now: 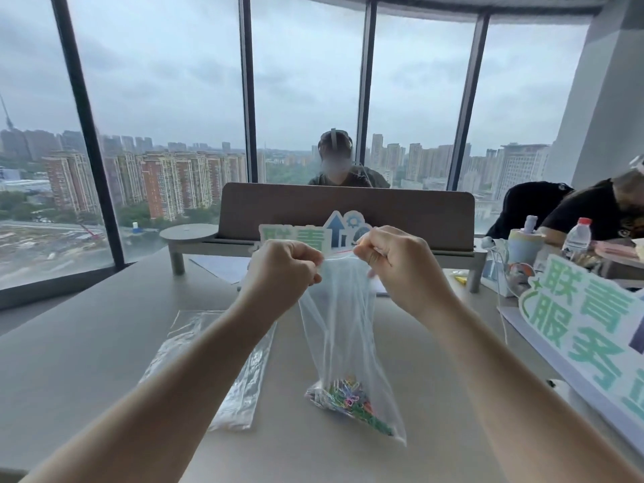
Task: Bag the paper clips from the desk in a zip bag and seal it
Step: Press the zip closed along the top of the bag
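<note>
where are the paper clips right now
In the head view, the paper clips sit bunched at the bottom of the zip bag, just right of centre.

Grey desk (87, 343) before tall city-view windows (167, 109)

You are looking at a clear zip bag (343, 329) with a thin red line along its seal, and the paper clips (348, 399) inside it are showing a jumble of green, pink, blue and yellow. The tabletop (87, 343) is showing a plain pale grey-beige, and the spare bags (209, 364) lying on it are glinting transparent with white reflections. The sign (589, 329) at your right is showing mint-green characters on white, the divider (348, 207) is looking dull brown, and the water bottle (576, 238) is wearing a red cap on a clear body.
</note>
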Motion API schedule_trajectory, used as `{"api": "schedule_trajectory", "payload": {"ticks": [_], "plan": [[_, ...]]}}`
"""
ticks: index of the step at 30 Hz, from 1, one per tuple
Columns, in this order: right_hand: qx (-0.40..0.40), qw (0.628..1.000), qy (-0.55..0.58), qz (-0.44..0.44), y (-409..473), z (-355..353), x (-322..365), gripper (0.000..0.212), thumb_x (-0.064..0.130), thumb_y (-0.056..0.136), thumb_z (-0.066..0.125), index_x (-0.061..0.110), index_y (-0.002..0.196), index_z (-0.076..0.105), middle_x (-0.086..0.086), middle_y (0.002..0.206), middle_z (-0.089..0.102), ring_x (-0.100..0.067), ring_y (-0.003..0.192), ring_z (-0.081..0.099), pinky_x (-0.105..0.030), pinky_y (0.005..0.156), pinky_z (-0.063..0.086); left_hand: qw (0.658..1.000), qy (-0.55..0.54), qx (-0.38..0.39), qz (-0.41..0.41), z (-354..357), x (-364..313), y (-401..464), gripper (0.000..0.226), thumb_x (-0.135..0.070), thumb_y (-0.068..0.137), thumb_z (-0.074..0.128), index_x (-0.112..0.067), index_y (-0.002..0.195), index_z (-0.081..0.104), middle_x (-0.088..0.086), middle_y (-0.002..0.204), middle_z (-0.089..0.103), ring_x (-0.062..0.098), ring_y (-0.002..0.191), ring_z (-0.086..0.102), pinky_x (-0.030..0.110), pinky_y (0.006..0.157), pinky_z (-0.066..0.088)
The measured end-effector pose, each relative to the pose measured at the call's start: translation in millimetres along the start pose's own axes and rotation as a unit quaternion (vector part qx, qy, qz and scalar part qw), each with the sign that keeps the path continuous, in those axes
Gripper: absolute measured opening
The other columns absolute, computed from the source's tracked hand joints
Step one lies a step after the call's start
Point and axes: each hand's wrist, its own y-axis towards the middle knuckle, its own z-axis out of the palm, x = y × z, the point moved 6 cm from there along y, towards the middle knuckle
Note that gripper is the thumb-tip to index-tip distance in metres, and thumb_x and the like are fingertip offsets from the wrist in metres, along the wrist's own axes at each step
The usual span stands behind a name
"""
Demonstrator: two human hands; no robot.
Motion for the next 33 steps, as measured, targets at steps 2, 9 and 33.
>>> {"api": "schedule_trajectory", "payload": {"ticks": [2, 9, 33], "plan": [[-0.001, 1.000, 0.008, 0.007, -0.2, 0.9, -8.9, 0.027, 0.029, 0.094, 0.059, 0.008, 0.078, 0.063, -0.004, 0.086, 0.065, -0.023, 0.069, 0.063, -0.040, 0.069, 0.050, 0.997, 0.066, 0.005, 0.037, 8.6, 2.2, 2.9, 0.025, -0.004, 0.081, 0.059, -0.018, 0.089, 0.079, -0.005, 0.064, 0.072, 0.009, 0.065, 0.070, 0.019, 0.072, 0.054], [0.004, 0.999, 0.017, 0.035, 0.1, -5.8, -30.5, 0.025, 0.030, 0.094, 0.060, 0.012, 0.077, 0.063, -0.003, 0.088, 0.065, -0.012, 0.061, 0.064, -0.035, 0.069, 0.052, 0.977, 0.182, 0.011, 0.113, 19.8, 9.0, 19.1, 0.014, -0.017, 0.085, 0.066, -0.015, 0.088, 0.080, -0.002, 0.071, 0.066, 0.009, 0.054, 0.053, 0.019, 0.058, 0.037], [0.018, 0.992, -0.061, 0.111, -2.8, -36.9, -71.4, 0.025, 0.055, 0.076, 0.071, 0.035, 0.063, 0.065, 0.008, 0.055, 0.064, -0.009, 0.060, 0.064, -0.035, 0.070, 0.054, 0.935, 0.257, 0.043, 0.241, 9.9, 13.3, 54.4, 0.010, -0.008, 0.081, 0.075, -0.012, 0.087, 0.081, 0.005, 0.087, 0.080, 0.012, 0.077, 0.073, 0.020, 0.083, 0.052]]}}
